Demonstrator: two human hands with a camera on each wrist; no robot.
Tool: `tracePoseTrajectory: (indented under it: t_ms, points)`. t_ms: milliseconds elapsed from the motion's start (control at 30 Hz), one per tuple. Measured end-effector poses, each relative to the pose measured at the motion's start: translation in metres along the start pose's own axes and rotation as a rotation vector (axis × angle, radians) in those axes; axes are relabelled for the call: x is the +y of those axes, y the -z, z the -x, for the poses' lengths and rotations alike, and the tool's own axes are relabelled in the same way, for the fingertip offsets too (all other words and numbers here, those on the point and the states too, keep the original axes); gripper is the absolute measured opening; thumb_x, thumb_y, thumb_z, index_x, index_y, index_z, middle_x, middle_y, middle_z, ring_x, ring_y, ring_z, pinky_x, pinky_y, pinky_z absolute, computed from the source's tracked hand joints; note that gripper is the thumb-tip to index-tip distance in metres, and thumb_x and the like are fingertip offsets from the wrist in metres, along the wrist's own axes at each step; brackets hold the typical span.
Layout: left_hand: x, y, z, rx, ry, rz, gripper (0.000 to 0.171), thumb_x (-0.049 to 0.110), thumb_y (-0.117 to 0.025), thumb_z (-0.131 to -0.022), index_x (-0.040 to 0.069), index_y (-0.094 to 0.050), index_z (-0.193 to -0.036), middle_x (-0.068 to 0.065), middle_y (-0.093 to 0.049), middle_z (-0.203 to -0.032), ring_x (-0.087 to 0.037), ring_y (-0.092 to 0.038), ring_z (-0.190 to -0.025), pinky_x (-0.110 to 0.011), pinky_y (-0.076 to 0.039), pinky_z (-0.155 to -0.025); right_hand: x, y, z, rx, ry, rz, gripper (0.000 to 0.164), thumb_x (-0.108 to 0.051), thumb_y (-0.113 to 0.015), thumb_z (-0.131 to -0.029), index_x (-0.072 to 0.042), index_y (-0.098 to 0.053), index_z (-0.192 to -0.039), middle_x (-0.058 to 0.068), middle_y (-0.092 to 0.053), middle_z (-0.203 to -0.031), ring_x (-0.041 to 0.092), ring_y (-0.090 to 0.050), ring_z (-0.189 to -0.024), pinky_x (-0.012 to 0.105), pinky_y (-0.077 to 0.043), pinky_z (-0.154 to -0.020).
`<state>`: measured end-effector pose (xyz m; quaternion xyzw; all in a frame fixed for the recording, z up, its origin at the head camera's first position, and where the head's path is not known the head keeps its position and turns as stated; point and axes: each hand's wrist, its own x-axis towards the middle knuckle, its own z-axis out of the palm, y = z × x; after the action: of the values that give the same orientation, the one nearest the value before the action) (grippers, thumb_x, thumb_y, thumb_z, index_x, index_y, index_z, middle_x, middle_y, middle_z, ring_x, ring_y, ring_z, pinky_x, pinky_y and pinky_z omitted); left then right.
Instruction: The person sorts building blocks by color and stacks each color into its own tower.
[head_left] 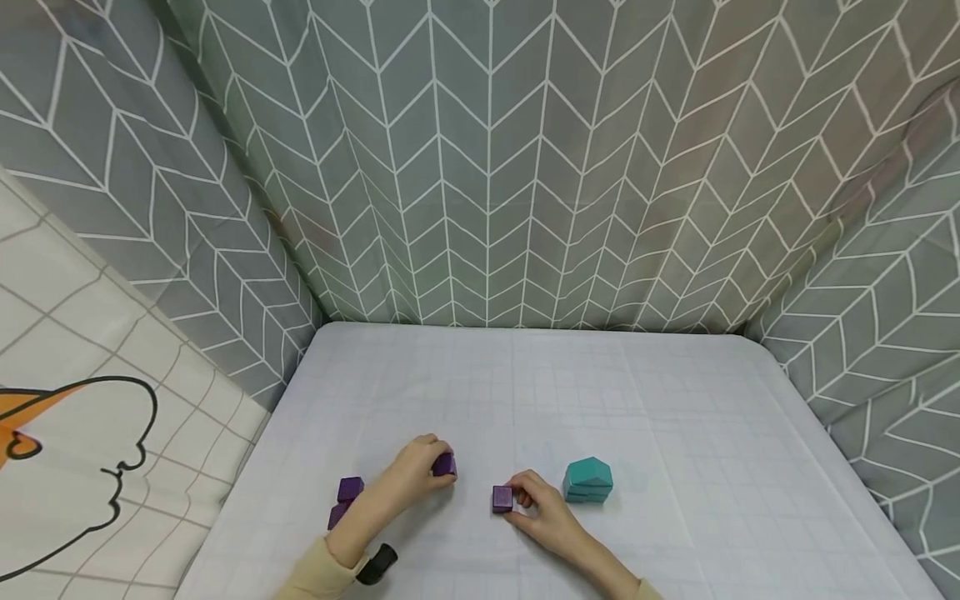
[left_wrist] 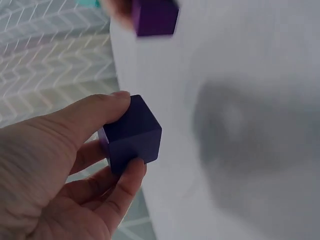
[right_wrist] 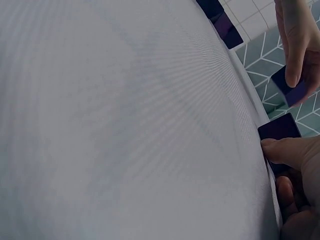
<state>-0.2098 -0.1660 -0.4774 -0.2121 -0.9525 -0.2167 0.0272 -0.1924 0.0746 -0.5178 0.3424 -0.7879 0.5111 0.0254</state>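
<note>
My left hand [head_left: 414, 468] grips a purple cube [head_left: 444, 465] between thumb and fingers. In the left wrist view that cube [left_wrist: 134, 131] is held off the white surface, with a shadow beside it. A second purple cube [head_left: 502, 500] sits to its right, pinched at its right side by the thumb and fingers of my right hand [head_left: 546, 518]. The right wrist view shows this cube [right_wrist: 278, 128] at the cloth surface, the left hand's cube [right_wrist: 290, 90] beyond it. Just right of the right hand stands a teal block shape [head_left: 588, 480] with a peaked outline.
Two more purple cubes, one [head_left: 350, 489] behind the other [head_left: 337, 515], stand left of the left forearm, the nearer partly hidden by it. A black band [head_left: 377, 564] lies at the left wrist. Patterned curtains [head_left: 487, 167] border the white table [head_left: 675, 400].
</note>
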Motion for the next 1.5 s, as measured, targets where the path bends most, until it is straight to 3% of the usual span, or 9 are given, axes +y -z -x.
tracePoseTrajectory:
  t_ms: [200,567,1133,1500]
  points:
    - [0.014,-0.023,-0.003,-0.067,-0.064,0.042,0.029,0.023,-0.076,-0.069,0.007,-0.063,-0.089,0.001,-0.055,-0.080,-0.008,-0.049,-0.072,-0.022,-0.044,-0.063,0.000,0.001,-0.002,-0.006,0.011,0.012,0.032,0.008,-0.071,-0.066,0.002,-0.057,-0.093,0.012,-0.054,-0.082,0.028,-0.050,-0.068,0.032,-0.043,-0.058]
    - [0.027,-0.047,-0.004,-0.080,-0.113,0.111,0.027,0.023,-0.078,-0.067,0.009,-0.065,-0.086,0.005,-0.054,-0.079,-0.003,-0.045,-0.070,-0.015,-0.039,-0.062,0.001,0.001,-0.003,-0.007,0.035,0.002,0.030,0.008,-0.071,-0.067,0.003,-0.057,-0.093,0.012,-0.055,-0.084,0.028,-0.050,-0.068,0.032,-0.044,-0.058]
    - [0.026,-0.056,-0.005,-0.024,-0.135,0.138,0.025,0.019,-0.077,-0.067,0.010,-0.065,-0.087,0.005,-0.054,-0.081,-0.004,-0.048,-0.074,-0.017,-0.041,-0.065,0.002,0.001,-0.004,0.008,0.066,0.013,0.032,0.008,-0.072,-0.066,0.003,-0.057,-0.093,0.012,-0.055,-0.084,0.027,-0.050,-0.067,0.032,-0.044,-0.057]
    - [0.026,-0.056,-0.005,-0.065,-0.093,0.140,0.024,0.022,-0.076,-0.070,0.011,-0.065,-0.088,0.008,-0.052,-0.082,-0.002,-0.046,-0.075,-0.017,-0.042,-0.067,0.002,0.001,-0.003,0.007,0.068,0.012,0.032,0.009,-0.072,-0.065,0.003,-0.057,-0.093,0.013,-0.055,-0.083,0.027,-0.050,-0.067,0.033,-0.044,-0.056]
